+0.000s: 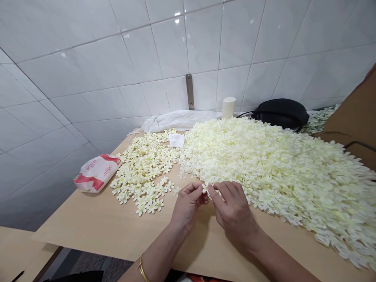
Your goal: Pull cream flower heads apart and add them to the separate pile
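Observation:
My left hand [188, 204] and my right hand [233, 209] meet above the tan table [96, 227], fingertips pinched together on one small cream artificial flower [206, 188]. A gold bangle sits on my left wrist. Right behind the hands lies a huge heap of the same cream flowers [279, 168], spreading to the right edge. To the left, a flatter, thinner spread of flowers [143, 168] covers the table.
A red and white plastic packet [95, 173] lies at the table's left edge. At the back, against the white tiled wall, are a white cloth [179, 119], a white cylinder [228, 107] and a black bag [280, 112]. A brown cardboard piece [355, 113] stands at right.

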Tool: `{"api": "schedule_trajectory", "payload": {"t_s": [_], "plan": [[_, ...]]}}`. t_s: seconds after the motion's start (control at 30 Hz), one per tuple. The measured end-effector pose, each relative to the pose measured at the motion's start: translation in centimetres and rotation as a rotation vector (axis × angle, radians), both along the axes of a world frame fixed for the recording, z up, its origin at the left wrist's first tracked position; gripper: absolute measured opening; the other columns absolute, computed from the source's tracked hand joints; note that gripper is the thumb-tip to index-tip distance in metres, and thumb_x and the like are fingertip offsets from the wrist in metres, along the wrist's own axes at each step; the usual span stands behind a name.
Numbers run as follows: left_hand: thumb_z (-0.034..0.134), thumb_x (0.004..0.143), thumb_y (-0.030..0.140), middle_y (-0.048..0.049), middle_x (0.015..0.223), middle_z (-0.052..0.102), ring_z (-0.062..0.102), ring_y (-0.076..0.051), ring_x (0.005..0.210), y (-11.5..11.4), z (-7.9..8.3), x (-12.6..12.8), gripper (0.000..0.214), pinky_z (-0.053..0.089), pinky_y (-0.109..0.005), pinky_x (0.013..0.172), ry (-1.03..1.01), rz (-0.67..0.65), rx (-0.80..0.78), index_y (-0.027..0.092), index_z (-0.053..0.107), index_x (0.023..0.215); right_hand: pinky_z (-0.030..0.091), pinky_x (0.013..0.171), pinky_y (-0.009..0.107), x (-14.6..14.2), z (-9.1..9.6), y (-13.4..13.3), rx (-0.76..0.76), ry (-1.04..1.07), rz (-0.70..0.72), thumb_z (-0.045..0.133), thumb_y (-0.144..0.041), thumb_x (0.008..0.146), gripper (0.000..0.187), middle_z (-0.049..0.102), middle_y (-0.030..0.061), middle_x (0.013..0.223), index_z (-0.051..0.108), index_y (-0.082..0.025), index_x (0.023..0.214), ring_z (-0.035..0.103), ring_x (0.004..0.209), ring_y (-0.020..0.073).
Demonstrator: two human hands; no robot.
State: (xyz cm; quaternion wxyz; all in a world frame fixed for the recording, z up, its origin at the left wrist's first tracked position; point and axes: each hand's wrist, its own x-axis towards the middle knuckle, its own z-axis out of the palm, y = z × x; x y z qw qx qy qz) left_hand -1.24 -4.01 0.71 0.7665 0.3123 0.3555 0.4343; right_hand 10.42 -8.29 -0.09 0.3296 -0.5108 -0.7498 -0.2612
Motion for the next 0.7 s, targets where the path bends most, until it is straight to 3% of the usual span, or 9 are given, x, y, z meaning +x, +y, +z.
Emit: {"api": "schedule_trajectory", "payload": {"t_s": [0.13,0.2,0.33,0.4,0.47,0.57,0.7], "plan": [[0.071,0.06,0.036,0.0024,0.054,0.051,0.045,-0.006,0.05,0.6,0.9,1.1,0.029,0.036,-0.02,0.053,0.03,-0.074,0.054,0.013,0.054,0.061,0.036,0.069,0.039,0.8,0.8,0.9,0.109,-0.05,-0.005,0.041,-0.003,0.08,0.022,0.061,0.0125,0.076,0.062,-0.009,0.086,0.049,0.075,0.022],[0.072,0.058,0.037,0.0042,0.051,0.046,0.039,-0.006,0.047,1.1,1.1,1.3,0.032,0.032,-0.019,0.049,0.103,-0.09,0.113,0.013,0.051,0.057,0.036,0.069,0.039,1.0,1.3,1.1,0.085,0.014,0.023,0.04,-0.005,0.081,0.023,0.06,0.0127,0.077,0.061,-0.009,0.088,0.049,0.075,0.0223],[0.068,0.062,0.04,0.0037,0.051,0.045,0.04,-0.009,0.053,2.7,1.2,1.4,0.029,0.034,-0.021,0.054,0.35,0.029,0.411,0.015,0.054,0.058,0.04,0.069,0.031,1.0,2.3,2.0,-0.15,0.505,0.057,0.04,-0.012,0.081,0.021,0.058,0.0087,0.085,0.054,-0.014,0.097,0.051,0.078,0.0177],[0.066,0.065,0.039,0.0026,0.055,0.048,0.043,-0.01,0.057,3.5,1.3,1.6,0.026,0.035,-0.021,0.056,0.417,0.049,0.567,0.016,0.056,0.061,0.04,0.062,0.026,1.0,2.7,2.9,-0.215,0.703,0.028,0.045,-0.021,0.082,0.011,0.056,0.0054,0.077,0.053,-0.015,0.086,0.051,0.071,0.0149],[0.065,0.065,0.04,0.0016,0.061,0.052,0.045,-0.012,0.061,4.0,1.7,2.1,0.024,0.037,-0.021,0.058,0.402,0.034,0.66,0.018,0.057,0.066,0.034,0.05,0.022,1.0,3.1,3.8,-0.289,0.767,-0.008,0.041,-0.025,0.084,0.021,0.048,-0.0012,0.059,0.046,-0.018,0.065,0.045,0.056,0.0111],[0.066,0.063,0.04,0.0016,0.063,0.054,0.048,-0.012,0.064,4.3,2.6,2.9,0.024,0.038,-0.021,0.059,0.372,0.061,0.663,0.018,0.057,0.07,0.028,0.048,0.022,1.1,4.0,4.9,-0.22,0.673,-0.04,0.035,-0.023,0.085,0.029,0.038,-0.0033,0.054,0.034,-0.019,0.056,0.037,0.05,0.0098],[0.073,0.054,0.038,0.0031,0.056,0.051,0.043,-0.008,0.055,5.1,4.2,3.6,0.03,0.036,-0.018,0.052,0.193,0.009,0.464,0.015,0.056,0.062,0.027,0.055,0.025,1.3,5.4,5.6,-0.085,0.546,-0.007,0.035,-0.022,0.084,0.027,0.037,-0.0029,0.056,0.03,-0.019,0.057,0.035,0.054,0.0107]]}}
